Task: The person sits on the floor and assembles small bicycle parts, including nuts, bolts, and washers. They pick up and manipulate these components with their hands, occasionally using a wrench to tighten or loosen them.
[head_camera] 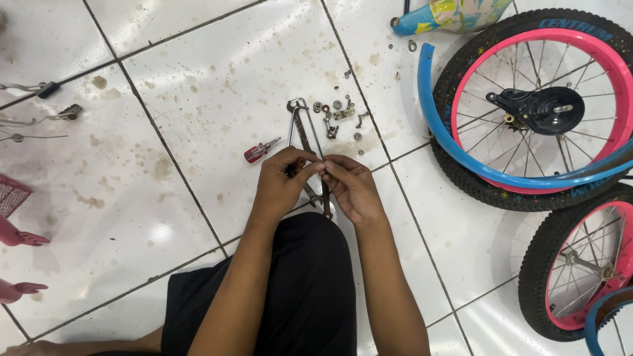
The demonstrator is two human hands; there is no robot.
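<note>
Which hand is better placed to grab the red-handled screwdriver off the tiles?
Left, probably. The red-handled screwdriver lies on the left hand side, just above it. The right hand would have to cross over, and its fingers are pinching a small part.

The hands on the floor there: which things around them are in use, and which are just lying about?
In use:
left hand and right hand, pinching a small part
pliers under them
nuts and bolts just beyond

Lying about:
screwdriver
wheels
blue mudguard
brake levers
</note>
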